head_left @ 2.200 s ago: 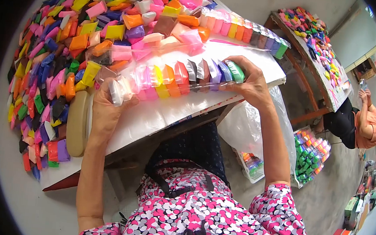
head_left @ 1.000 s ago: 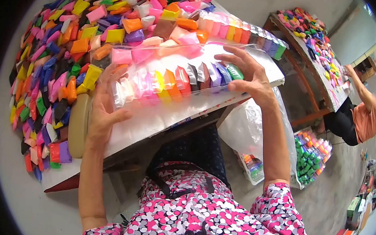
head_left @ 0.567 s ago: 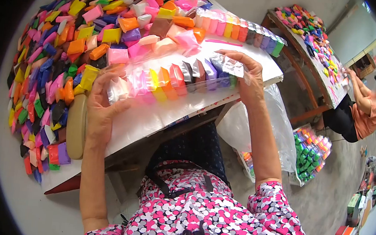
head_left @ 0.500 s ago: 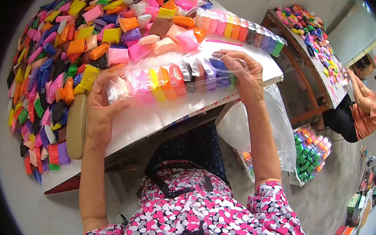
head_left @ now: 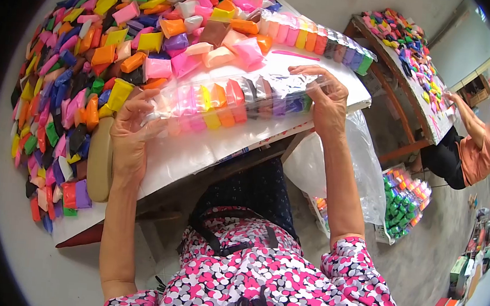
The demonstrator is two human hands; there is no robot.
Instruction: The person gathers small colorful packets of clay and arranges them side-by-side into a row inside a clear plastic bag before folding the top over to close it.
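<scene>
A clear plastic bag [head_left: 217,107] holds a row of small coloured packets, running from pale and pink through yellow, orange and red to dark, purple and green. It lies along the front of the white table. My left hand [head_left: 130,129] grips the pale end, fingers over the top and thumb along the near side. At the green end, my right hand [head_left: 329,105] pinches the film between thumb and fingers. Shiny film covers the top of the row near that hand. Beyond it, a second bagged row [head_left: 317,38] and a thin pink strip [head_left: 296,55] rest on the table.
A large heap of coloured packets [head_left: 91,54] covers the table's left and back. A beige oblong object [head_left: 101,162] sits beside my left wrist. Right of the table are a big clear plastic bag [head_left: 365,162] and a basket of bagged packets [head_left: 405,206]. Another person [head_left: 476,142] works at a second table.
The film at the green end, raised in a loop before, now lies flatter across the packets. My right hand has shifted slightly right. My left hand's fingers have loosened a little.
</scene>
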